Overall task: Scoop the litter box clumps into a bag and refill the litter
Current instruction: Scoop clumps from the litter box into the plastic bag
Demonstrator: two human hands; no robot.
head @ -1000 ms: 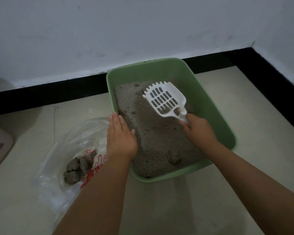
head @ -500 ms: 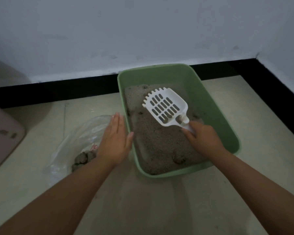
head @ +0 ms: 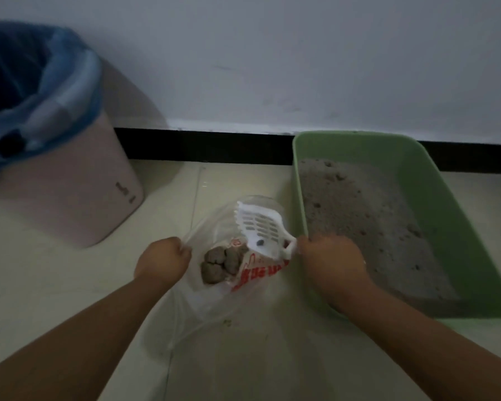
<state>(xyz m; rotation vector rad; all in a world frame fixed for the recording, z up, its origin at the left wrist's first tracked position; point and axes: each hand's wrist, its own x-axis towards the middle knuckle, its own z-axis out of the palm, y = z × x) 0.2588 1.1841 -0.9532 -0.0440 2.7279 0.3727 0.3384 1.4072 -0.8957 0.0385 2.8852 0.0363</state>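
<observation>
Right hand (head: pixel 331 263) holds scoop (head: pixel 262 227) over bag (head: pixel 214 296) — left hand (head: pixel 164 260) grips rim (clumps (head: pixel 222 264) inside).

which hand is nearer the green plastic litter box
Right. The right hand holds the white scoop at the green plastic litter box near-left corner; the left hand grips the clear bag further left.

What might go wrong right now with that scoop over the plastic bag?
The left hand pinches only one edge of the thin plastic bag, which lies slack on the floor; its mouth might fold shut, and anything tipped from the white scoop could land on the tiles. The right hand works right beside the green litter box; a bump could spill litter.
</observation>
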